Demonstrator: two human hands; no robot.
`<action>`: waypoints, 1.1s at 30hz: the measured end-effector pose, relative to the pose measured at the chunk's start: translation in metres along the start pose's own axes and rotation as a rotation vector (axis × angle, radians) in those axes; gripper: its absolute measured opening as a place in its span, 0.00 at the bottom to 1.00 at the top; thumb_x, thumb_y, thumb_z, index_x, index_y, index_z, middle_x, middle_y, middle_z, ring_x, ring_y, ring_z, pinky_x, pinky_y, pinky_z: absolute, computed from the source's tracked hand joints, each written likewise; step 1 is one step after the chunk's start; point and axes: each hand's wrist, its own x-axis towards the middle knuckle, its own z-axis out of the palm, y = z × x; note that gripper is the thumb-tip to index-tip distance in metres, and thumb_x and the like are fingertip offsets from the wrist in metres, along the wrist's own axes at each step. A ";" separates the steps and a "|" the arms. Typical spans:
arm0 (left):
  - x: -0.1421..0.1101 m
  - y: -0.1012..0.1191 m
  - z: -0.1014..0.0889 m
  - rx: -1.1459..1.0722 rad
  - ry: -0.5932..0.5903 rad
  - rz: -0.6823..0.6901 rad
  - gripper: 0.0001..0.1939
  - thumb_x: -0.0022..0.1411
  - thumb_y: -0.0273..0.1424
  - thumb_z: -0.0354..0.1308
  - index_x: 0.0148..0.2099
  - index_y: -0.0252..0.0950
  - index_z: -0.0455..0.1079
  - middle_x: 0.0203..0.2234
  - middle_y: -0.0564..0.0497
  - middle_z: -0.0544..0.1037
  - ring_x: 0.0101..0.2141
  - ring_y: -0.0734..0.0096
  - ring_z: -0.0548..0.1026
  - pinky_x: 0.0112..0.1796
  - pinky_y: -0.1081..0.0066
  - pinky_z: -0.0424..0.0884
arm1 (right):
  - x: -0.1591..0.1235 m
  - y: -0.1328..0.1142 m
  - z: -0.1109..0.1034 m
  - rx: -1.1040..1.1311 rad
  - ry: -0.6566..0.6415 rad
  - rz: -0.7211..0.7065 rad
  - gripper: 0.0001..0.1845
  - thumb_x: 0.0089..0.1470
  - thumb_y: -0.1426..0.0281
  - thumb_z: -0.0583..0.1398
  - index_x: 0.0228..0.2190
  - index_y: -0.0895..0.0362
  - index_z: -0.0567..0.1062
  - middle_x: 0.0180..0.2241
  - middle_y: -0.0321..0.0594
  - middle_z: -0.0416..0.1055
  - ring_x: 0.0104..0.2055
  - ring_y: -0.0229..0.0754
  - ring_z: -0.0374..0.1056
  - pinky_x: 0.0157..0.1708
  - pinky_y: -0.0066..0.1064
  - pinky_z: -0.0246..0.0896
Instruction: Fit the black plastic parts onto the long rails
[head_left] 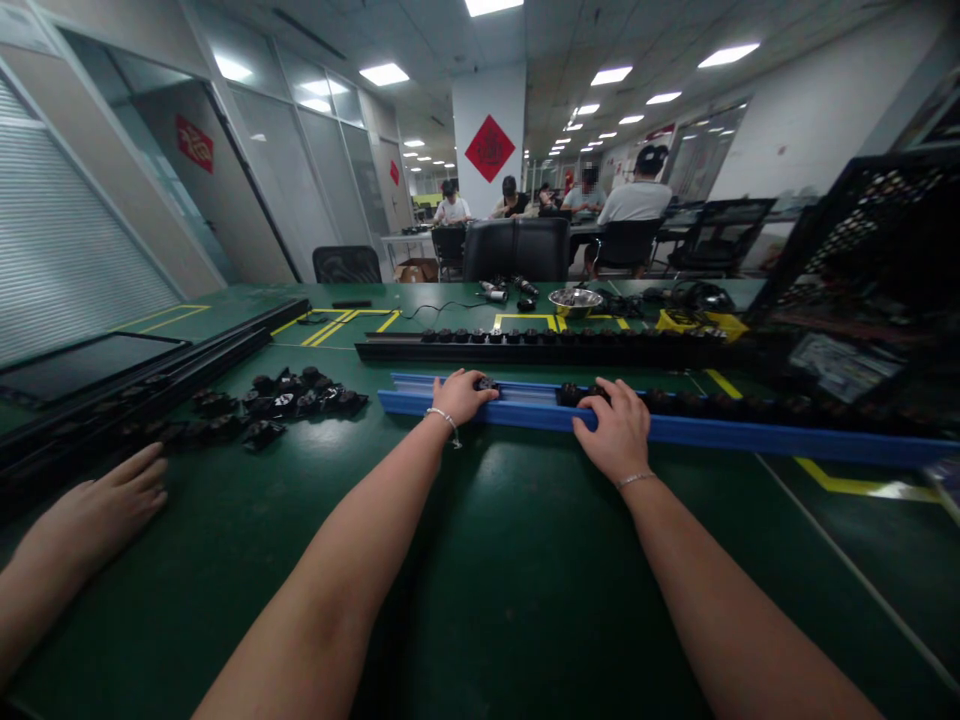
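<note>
Right fingers (pixel 628 400) on blue rail (pixel 529 414); sign (pixel 195 146): "福".

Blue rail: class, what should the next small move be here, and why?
Probably slide the small dark piece at the left hand rightward along the blue rail. A gap shows between it and the dark parts at the right hand, and more dark parts line the rail further right.

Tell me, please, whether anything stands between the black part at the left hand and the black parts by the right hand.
Nothing visible: between the black part at the left hand and the black parts by the right hand, only the blue channel shows.
</note>
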 end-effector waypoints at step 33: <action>0.001 -0.037 -0.023 0.044 -0.033 -0.028 0.23 0.56 0.48 0.53 0.51 0.46 0.68 0.48 0.53 0.75 0.47 0.64 0.71 0.46 0.69 0.65 | -0.001 0.001 0.002 -0.006 0.012 -0.006 0.06 0.46 0.67 0.56 0.29 0.53 0.72 0.54 0.44 0.61 0.60 0.53 0.49 0.55 0.53 0.45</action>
